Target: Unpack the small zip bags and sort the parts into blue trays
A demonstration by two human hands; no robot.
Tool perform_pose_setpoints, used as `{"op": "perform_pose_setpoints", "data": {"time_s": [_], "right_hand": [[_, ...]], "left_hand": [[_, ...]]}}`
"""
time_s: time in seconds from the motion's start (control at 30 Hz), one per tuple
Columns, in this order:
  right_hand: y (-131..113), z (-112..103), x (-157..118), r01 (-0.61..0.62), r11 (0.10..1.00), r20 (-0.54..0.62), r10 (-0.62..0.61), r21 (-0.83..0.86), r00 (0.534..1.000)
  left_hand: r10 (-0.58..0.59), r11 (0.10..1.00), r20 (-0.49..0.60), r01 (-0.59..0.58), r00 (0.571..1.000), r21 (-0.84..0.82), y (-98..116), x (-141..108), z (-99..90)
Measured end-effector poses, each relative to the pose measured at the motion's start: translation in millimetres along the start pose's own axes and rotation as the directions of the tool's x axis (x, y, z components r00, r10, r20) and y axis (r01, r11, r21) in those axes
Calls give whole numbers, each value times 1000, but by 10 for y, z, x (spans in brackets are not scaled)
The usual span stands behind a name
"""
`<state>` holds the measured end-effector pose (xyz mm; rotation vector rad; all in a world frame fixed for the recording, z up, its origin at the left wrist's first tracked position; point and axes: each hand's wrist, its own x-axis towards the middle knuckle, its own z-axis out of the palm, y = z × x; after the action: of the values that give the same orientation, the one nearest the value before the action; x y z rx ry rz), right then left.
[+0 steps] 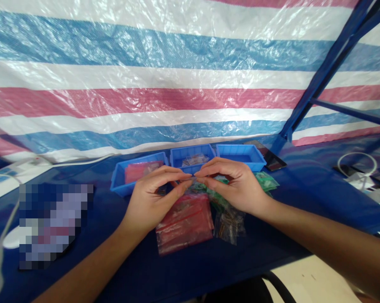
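Observation:
My left hand (156,195) and my right hand (232,183) meet over the middle of the table, each in a pinch of thumb and fingers. Between the fingertips they hold what looks like the edge of a small clear plastic bag (193,180); its contents are too blurred to make out. Right below my left hand lie red plastic zip bags (185,227), stacked flat. Under my right hand are green plastic bags (220,198), partly hidden. Closer to me sits a clear bag with small brownish pieces (230,224).
Behind my hands stand three blue bins: the left bin (118,179) with red bags, the middle bin (176,156) with clear bags, and the right bin (240,155). A dark flat device (274,160) lies behind them. A striped tarp (177,97) hangs beyond the blue tabletop (120,265).

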<state>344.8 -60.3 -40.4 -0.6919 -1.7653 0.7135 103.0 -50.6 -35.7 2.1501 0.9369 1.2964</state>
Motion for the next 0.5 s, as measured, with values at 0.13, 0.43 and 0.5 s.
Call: {"op": "perform_pose_setpoints", "data": {"time_s": [0.13,0.43,0.5], "right_hand": [[14,4,-17,-75,996,31,73,46,997],[-10,69,-13,-140,990,5,140,28,990],[-13,73,-18,-147,988,5,147,38,989]], "left_hand": [[-52,997,54,55,997,-60,0,-26,10],[-159,983,35,161,987,-90,67,-54,51],[-165,980,45,169,985,-106,87,-49,60]]}}
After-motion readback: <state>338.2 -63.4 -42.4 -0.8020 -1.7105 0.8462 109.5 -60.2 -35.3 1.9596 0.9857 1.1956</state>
